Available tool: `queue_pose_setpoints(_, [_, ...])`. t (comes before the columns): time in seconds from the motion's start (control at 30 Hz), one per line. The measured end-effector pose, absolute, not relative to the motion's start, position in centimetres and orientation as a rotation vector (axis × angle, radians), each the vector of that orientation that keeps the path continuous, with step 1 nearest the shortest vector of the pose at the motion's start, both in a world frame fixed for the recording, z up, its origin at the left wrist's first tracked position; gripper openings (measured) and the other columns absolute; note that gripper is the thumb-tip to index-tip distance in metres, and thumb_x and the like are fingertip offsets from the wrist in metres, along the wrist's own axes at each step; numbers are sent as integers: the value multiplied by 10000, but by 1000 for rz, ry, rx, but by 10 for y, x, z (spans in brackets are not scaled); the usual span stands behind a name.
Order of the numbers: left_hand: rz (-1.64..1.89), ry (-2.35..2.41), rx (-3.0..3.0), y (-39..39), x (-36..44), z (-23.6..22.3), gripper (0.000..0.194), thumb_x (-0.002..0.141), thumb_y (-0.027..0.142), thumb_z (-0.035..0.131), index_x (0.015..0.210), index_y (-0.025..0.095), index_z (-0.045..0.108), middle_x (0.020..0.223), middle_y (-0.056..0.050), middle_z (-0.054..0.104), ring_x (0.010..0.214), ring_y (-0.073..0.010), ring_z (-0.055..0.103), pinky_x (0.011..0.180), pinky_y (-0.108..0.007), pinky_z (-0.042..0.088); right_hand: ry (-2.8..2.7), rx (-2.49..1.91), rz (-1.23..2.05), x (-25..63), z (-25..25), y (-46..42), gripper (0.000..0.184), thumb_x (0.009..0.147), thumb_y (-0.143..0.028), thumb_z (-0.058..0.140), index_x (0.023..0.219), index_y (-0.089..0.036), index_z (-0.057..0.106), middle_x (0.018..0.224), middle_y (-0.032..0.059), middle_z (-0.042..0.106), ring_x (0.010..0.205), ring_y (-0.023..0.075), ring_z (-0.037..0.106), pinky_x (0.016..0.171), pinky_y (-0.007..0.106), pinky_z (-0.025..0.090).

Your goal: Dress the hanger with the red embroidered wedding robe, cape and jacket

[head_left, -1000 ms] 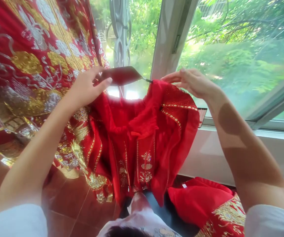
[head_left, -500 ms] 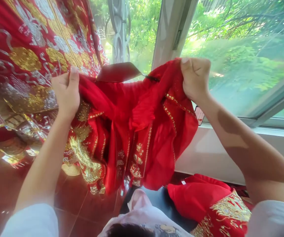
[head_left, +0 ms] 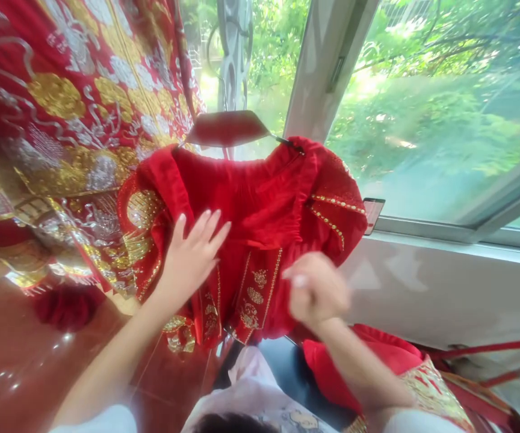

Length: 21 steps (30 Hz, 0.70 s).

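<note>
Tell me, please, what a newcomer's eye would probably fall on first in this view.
Probably the bright red garment with gold trim, hanging on a hanger at the centre, with the left hand spread before it and the blurred right hand opposite. Next would come the large gold-and-silver embroidered red garment at left, then the sunlit window at upper right.
</note>
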<state>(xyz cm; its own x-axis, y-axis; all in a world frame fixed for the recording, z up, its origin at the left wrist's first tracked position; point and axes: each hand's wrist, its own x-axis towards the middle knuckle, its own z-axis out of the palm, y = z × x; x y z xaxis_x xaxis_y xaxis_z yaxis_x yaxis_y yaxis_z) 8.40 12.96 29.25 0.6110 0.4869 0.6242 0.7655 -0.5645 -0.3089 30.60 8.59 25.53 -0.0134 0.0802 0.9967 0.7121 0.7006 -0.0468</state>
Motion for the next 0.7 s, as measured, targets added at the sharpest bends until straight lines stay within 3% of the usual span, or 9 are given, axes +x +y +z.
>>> queue_pose_setpoints(0.1, [-624, -1075, -2455, 131, 61, 286, 299, 868, 86, 437, 943, 207, 700, 944, -59, 725, 1007, -240, 631, 1162, -554, 204, -1576, -915, 2, 258, 192, 93, 156, 859, -156, 521, 789, -174, 659, 646, 21, 693, 515, 121, 617, 502, 229, 485])
queue_pose_setpoints(0.2, [-900, -999, -2719, 129, 25, 291, 244, 911, 175, 455, 907, 251, 687, 926, -6, 722, 951, -194, 645, 1185, -525, 165, -1423, -1053, 524, 230, 169, 111, 183, 869, -243, 527, 853, -173, 695, 801, 51, 744, 649, 157, 693, 590, 243, 547])
queue_pose_setpoints(0.3, [-1309, -887, -2888, 125, 1, 286, 197, 916, 318, 497, 899, 270, 688, 868, -22, 710, 917, -216, 656, 1135, -509, 282, -1347, -994, 782, 215, 178, 119, 185, 832, -326, 597, 905, -186, 694, 912, 68, 747, 805, 198, 710, 707, 289, 569])
queue_pose_setpoints(0.43, [-2043, -931, -2712, 124, -6, 264, 295, 835, 519, 580, 695, 259, 599, 586, -16, 539, 788, -249, 631, 939, -488, 475, -1387, -1154, 715, 190, 195, 129, 313, 756, -413, 702, 969, -184, 681, 951, 100, 732, 851, 245, 693, 762, 348, 544])
queue_pose_setpoints(0.5, [-2284, -984, -2537, 124, -4, 259, 319, 796, 532, 625, 659, 258, 536, 542, 3, 456, 771, -248, 620, 906, -472, 496, -1430, -1276, 630, 178, 194, 139, 244, 776, -369, 680, 928, -178, 684, 874, 102, 728, 776, 245, 685, 707, 338, 524])
queue_pose_setpoints(0.57, [-2238, -973, -2571, 123, -3, 260, 291, 810, 511, 619, 687, 256, 551, 591, -4, 512, 807, -246, 627, 942, -467, 476, -1468, -1293, 551, 176, 187, 148, 146, 831, -299, 596, 830, -177, 676, 774, 82, 711, 675, 213, 659, 622, 292, 485])
queue_pose_setpoints(0.7, [-1604, -1019, -2723, 123, -2, 273, 219, 897, 398, 527, 826, 245, 666, 841, -34, 688, 890, -229, 642, 1084, -498, 331, -1620, -1143, 267, 205, 161, 133, 353, 902, -260, 487, 564, -185, 556, 523, 19, 579, 464, 131, 511, 494, 240, 339])
